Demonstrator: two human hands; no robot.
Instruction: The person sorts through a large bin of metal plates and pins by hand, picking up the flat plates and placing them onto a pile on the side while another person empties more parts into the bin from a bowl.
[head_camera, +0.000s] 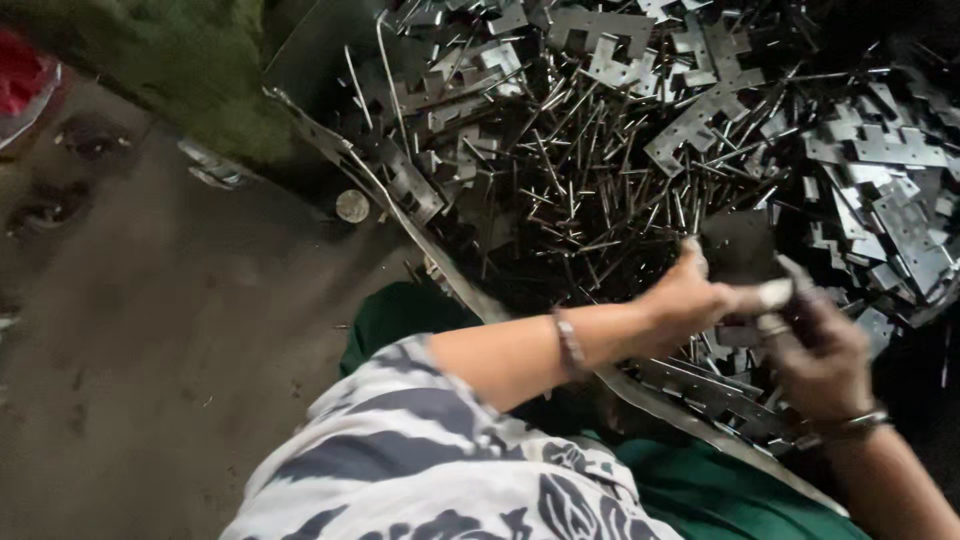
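1. Nearest the camera, a striped sleeve covers the left arm, with green cloth below it.
2. Left hand, a bracelet at its wrist, is closed around a small metal piece.
3. Right hand, fingers curled, pinches the same piece from the other side.
4. Both hands work over a heap of thin metal pins and flat hinge plates in a metal tray.

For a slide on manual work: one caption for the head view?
Two hands, left and right, meet over a tray heaped with metal pins and hinge plates.
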